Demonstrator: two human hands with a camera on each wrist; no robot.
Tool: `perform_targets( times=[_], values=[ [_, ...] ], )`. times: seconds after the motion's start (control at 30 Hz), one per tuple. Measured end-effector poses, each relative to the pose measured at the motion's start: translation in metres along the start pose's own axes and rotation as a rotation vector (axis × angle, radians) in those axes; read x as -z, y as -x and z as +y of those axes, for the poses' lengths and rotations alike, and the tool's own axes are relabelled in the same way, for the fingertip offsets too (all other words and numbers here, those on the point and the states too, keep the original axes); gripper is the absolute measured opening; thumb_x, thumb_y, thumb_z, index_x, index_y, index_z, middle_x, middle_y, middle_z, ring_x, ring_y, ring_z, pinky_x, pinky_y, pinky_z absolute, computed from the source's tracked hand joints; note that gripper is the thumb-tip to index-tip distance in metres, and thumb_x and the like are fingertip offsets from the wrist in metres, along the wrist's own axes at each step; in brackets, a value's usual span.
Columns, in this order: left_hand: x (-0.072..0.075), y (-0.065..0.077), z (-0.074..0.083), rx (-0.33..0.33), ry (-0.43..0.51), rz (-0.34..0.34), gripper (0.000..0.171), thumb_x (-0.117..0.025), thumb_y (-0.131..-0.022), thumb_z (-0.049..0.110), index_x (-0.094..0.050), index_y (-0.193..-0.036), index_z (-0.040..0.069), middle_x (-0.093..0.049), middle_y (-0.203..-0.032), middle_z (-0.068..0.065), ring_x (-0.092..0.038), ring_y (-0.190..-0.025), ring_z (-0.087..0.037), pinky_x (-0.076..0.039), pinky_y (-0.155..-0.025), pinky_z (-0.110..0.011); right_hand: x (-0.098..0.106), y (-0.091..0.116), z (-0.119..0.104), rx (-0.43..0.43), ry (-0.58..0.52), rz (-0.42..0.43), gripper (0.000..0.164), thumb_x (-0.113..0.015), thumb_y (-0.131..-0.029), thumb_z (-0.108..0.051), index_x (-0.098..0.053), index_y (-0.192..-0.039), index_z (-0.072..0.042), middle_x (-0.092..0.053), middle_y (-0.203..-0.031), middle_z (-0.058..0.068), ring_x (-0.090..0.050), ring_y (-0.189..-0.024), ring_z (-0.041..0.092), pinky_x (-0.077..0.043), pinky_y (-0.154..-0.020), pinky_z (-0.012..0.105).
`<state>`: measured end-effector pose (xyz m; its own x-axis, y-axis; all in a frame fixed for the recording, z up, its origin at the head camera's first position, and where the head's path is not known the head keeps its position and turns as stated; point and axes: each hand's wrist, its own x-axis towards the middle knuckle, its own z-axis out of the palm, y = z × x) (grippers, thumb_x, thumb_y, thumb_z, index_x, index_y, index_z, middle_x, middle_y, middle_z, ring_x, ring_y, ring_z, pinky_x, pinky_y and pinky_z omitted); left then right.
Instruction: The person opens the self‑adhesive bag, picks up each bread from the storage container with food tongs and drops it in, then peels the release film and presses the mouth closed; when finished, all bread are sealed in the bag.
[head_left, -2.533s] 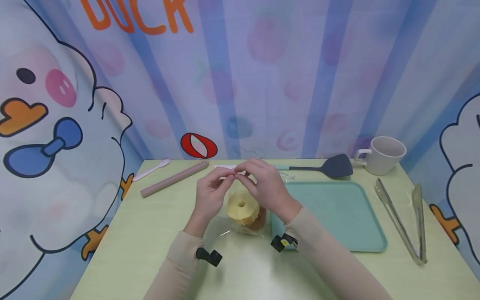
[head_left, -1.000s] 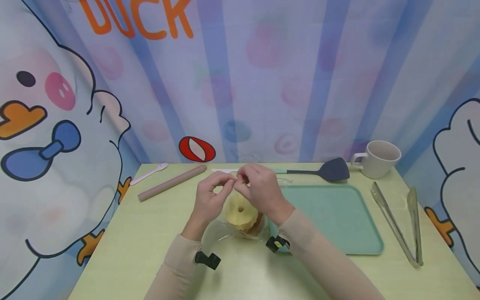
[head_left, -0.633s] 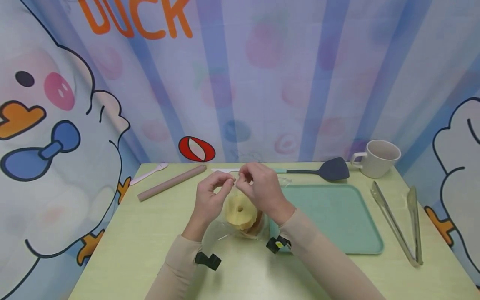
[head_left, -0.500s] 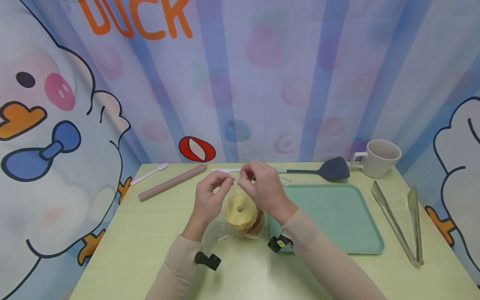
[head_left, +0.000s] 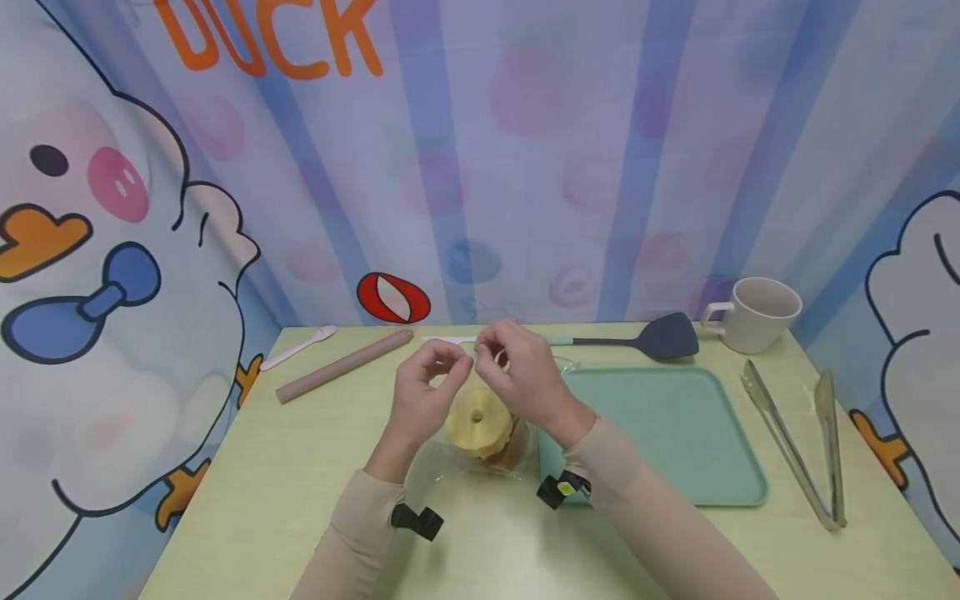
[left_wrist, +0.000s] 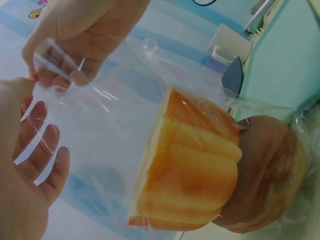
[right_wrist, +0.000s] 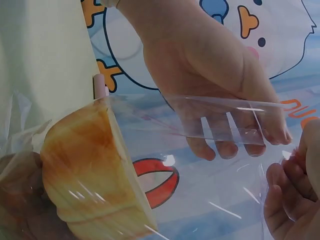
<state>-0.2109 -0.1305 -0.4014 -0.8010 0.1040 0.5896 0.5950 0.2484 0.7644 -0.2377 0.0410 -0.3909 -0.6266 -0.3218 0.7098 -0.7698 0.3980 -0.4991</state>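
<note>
My left hand (head_left: 422,392) and right hand (head_left: 527,375) meet fingertip to fingertip at the middle of the table. Between thumb and finger, each pinches the upper edge of a clear plastic bag (left_wrist: 100,145). Inside the bag, below the hands, sits a fluted golden bread (left_wrist: 192,170) with a pale flat top and a small hole in it. A round brown bun (left_wrist: 270,170) lies against it at the bottom of the bag. In the right wrist view the left hand's other fingers spread behind the film, and the right hand shows only partly at the edge.
A green tray (head_left: 660,433) lies right of the bag, with metal tongs (head_left: 798,450) beyond it. Along the back are a dark spatula (head_left: 667,337), a beige mug (head_left: 761,315), a pink-brown rod (head_left: 345,365) and a small pink spoon (head_left: 300,347). A printed curtain stands behind.
Earlier the fingertips touched at the bag's edge. They then drew slightly apart, and now a small gap shows between them. The bread has shifted a little to the left.
</note>
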Motion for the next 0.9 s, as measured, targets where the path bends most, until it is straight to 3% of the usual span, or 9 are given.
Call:
perform_targets(
  times=[0.17, 0.37, 0.47, 0.53, 0.73, 0.8, 0.9],
  values=[
    [0.001, 0.000, -0.001, 0.067, -0.005, 0.038, 0.006, -0.062, -0.097, 0.000, -0.062, -0.101, -0.004, -0.067, -0.094, -0.020, -0.061, -0.085, -0.009, -0.055, -0.080, -0.028, 0.004, 0.001, -0.001, -0.151, -0.155, -0.047, 0.011, -0.051, -0.099, -0.008, -0.062, -0.096, -0.010, -0.063, -0.084, 0.002, -0.058, -0.070, 0.011, -0.055, -0.064, 0.028],
    [0.006, 0.001, -0.005, 0.110, 0.041, 0.081, 0.008, -0.059, -0.098, 0.000, -0.057, -0.102, -0.007, -0.064, -0.093, -0.022, -0.063, -0.080, -0.032, -0.053, -0.076, -0.020, 0.014, -0.002, 0.000, -0.377, -0.490, -0.088, 0.023, -0.043, -0.108, -0.023, -0.057, -0.101, -0.006, -0.072, -0.100, 0.008, -0.071, -0.082, 0.020, -0.060, -0.073, 0.041],
    [0.009, 0.002, -0.009, 0.100, 0.062, 0.099, 0.008, -0.059, -0.098, -0.003, -0.056, -0.101, -0.009, -0.063, -0.092, -0.022, -0.063, -0.081, -0.033, -0.055, -0.075, -0.019, 0.020, -0.003, 0.004, -0.424, -0.605, -0.108, 0.030, -0.041, -0.109, -0.029, -0.052, -0.105, -0.002, -0.074, -0.109, 0.012, -0.074, -0.092, 0.025, -0.062, -0.078, 0.042],
    [0.011, 0.002, -0.011, 0.089, 0.083, 0.108, 0.007, -0.059, -0.097, -0.004, -0.056, -0.101, -0.010, -0.063, -0.091, -0.023, -0.064, -0.080, -0.028, -0.056, -0.074, -0.020, 0.025, -0.002, 0.008, -0.431, -0.646, -0.107, 0.031, -0.040, -0.110, -0.031, -0.050, -0.107, -0.002, -0.074, -0.109, 0.014, -0.074, -0.095, 0.027, -0.061, -0.081, 0.040],
    [0.017, 0.004, -0.015, 0.079, 0.107, 0.131, 0.007, -0.058, -0.098, -0.004, -0.056, -0.100, -0.011, -0.062, -0.089, -0.023, -0.063, -0.078, -0.016, -0.057, -0.074, -0.020, 0.043, 0.001, 0.017, -0.417, -0.708, -0.023, 0.031, -0.043, -0.109, -0.029, -0.051, -0.104, 0.001, -0.071, -0.104, 0.018, -0.072, -0.097, 0.027, -0.059, -0.089, 0.039],
    [0.019, 0.004, -0.016, 0.082, 0.105, 0.135, 0.008, -0.058, -0.098, -0.003, -0.056, -0.099, -0.011, -0.062, -0.090, -0.023, -0.063, -0.077, -0.014, -0.057, -0.074, -0.020, 0.050, 0.002, 0.021, -0.406, -0.650, 0.001, 0.029, -0.050, -0.107, -0.027, -0.056, -0.105, 0.001, -0.070, -0.101, 0.016, -0.072, -0.093, 0.024, -0.060, -0.087, 0.037],
    [0.021, 0.004, -0.016, 0.082, 0.099, 0.136, 0.009, -0.058, -0.098, -0.003, -0.056, -0.099, -0.011, -0.062, -0.091, -0.024, -0.063, -0.077, -0.012, -0.056, -0.075, -0.019, 0.059, 0.004, 0.026, -0.361, -0.461, 0.006, 0.022, -0.066, -0.098, -0.023, -0.063, -0.109, -0.004, -0.066, -0.093, 0.011, -0.067, -0.084, 0.019, -0.059, -0.079, 0.030]
  ],
)
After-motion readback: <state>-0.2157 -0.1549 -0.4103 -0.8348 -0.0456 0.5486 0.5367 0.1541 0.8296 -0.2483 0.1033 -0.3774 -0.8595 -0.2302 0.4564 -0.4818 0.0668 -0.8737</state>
